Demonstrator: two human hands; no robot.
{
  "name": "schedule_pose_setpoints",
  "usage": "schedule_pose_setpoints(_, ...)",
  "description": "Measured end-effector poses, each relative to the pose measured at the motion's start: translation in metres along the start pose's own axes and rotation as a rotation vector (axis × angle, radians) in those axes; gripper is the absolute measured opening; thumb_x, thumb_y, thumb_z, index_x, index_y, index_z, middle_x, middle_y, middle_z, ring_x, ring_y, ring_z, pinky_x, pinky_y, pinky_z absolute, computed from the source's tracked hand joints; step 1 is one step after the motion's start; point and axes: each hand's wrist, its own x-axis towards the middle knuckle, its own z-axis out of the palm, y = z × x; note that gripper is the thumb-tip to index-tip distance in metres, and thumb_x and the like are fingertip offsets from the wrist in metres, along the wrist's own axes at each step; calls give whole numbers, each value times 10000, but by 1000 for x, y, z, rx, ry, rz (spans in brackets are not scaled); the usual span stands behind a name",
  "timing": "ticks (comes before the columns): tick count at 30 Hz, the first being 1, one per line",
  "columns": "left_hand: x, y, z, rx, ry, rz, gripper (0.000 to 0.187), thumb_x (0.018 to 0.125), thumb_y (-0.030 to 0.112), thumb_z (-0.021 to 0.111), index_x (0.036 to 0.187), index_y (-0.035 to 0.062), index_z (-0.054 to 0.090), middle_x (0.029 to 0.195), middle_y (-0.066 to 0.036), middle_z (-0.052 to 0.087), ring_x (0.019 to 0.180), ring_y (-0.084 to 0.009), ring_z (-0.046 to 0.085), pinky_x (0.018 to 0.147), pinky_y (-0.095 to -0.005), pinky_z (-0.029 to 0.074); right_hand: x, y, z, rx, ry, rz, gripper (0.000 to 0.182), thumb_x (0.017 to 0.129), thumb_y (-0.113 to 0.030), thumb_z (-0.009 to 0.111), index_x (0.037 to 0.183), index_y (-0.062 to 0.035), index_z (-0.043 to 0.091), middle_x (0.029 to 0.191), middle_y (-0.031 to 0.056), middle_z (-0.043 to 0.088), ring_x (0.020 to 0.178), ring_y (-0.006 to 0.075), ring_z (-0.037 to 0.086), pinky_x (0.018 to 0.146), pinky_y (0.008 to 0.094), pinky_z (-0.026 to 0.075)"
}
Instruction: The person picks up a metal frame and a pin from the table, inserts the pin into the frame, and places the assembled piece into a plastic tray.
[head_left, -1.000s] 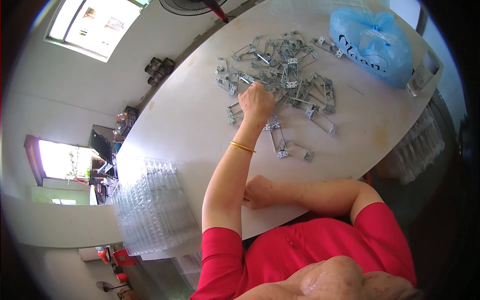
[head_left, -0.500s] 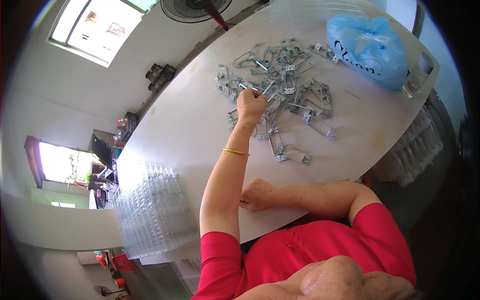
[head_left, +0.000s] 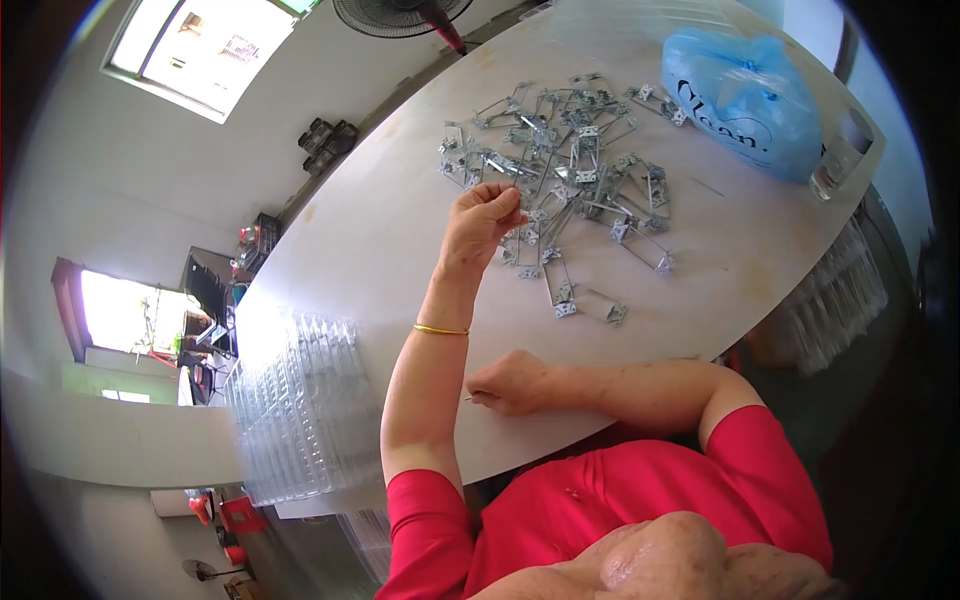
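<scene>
A tangled pile of metal bracket-and-rod frames (head_left: 588, 150) lies on the pale table (head_left: 380, 240). At the pile's near left edge is my left hand (head_left: 484, 222), wearing a gold bangle on its wrist. Its thumb and fingers are pinched together; what they hold, if anything, is hidden among the metal parts behind. Close to my body, my right hand (head_left: 512, 382) rests at the table's near edge with its fingers closed. The tip of a thin metal piece (head_left: 467, 398) pokes out from them, the remainder covered by the fingers.
A knotted blue plastic bag (head_left: 745, 105) and a clear bottle (head_left: 840, 155) stand at the far right. Stacked clear plastic trays (head_left: 310, 410) sit at the left edge. A single thin rod (head_left: 708, 187) lies right of the pile. A fan (head_left: 400, 12) stands beyond the table.
My left hand has drawn back slightly from the pile, down and to the left, and turned, still pinched. My right hand has shifted a little left; a thin metal tip now shows at its fingers.
</scene>
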Motion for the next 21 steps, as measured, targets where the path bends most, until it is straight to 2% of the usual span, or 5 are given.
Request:
schedule_pose_setpoints(1,-4,1,-3,115,48,-1,122,966,108,684,992,-7,651,806,-34,634,736,-130,616,789,-328,556,0,-1,0,-7,4,11,124,928,-228,647,904,-113,607,795,111,653,751,348,651,669,462,508)
schedule_pose_setpoints(8,-35,7,-21,-46,-50,49,129,982,100,658,1041,-13,637,850,-38,643,743,-121,608,810,-312,545,-1,1,2,-13,22,-10,126,929,-229,648,901,-112,610,788,105,658,747,346,654,669,454,513)
schedule_pose_setpoints(14,-102,19,-39,25,72,95,109,989,82,637,1050,-8,625,869,-39,648,743,-109,604,804,-307,548,-2,-3,-1,4,-7,45,141,937,-241,639,940,-101,633,809,145,675,763,377,662,688,475,517)
schedule_pose_setpoints(17,-144,14,-57,41,132,120,98,989,70,631,1048,-7,622,876,-39,652,744,-107,605,799,-303,552,-2,-5,-4,0,33,41,138,927,-234,664,977,-106,674,808,122,688,734,349,670,676,436,534)
schedule_pose_setpoints(21,-197,-7,-82,-59,219,122,86,994,59,624,1057,2,624,876,-41,656,741,-107,611,803,-310,567,-1,-10,-10,126,61,95,139,920,-197,688,979,-76,652,848,156,705,764,348,691,704,422,546)
